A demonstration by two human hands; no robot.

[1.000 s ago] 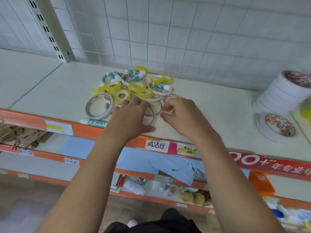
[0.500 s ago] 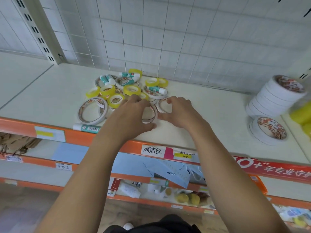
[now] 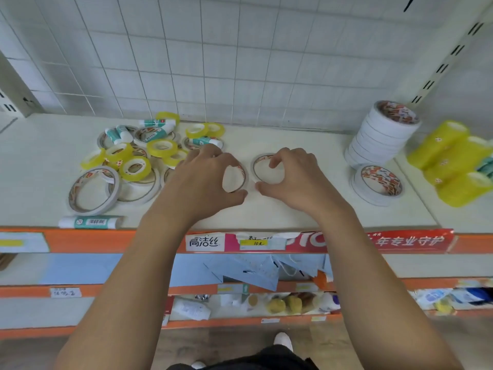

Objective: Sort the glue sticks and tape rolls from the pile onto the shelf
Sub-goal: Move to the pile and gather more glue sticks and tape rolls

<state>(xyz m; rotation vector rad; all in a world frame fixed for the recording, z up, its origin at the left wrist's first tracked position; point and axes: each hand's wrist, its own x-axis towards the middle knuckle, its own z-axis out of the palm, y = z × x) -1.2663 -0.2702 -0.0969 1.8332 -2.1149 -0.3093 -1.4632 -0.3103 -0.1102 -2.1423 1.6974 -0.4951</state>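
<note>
Two hands, one tape roll each, mid-shelf.
L hand [image 3: 205, 180] has thumb + fingers curled round a white tape roll [image 3: 234, 180]; R hand [image 3: 296, 177] grips a second white roll [image 3: 262, 169] just beside it. Can't tell if either roll is lifted off the surface. Mixed pile [image 3: 138, 156] of yellow + white tape rolls and glue sticks lies to the left, w/ one glue stick [image 3: 90, 222] apart at the front edge. Tall stack of white rolls [image 3: 384, 134] stands far right, a short stack [image 3: 377, 184] in front of it, yellow tape packs [image 3: 450, 161] beyond. Shelf [image 3: 306, 217] is white w/ an orange front strip [image 3: 106, 240]; white grid back panel [image 3: 240, 62] behind; more orange-edged shelves below.
</note>
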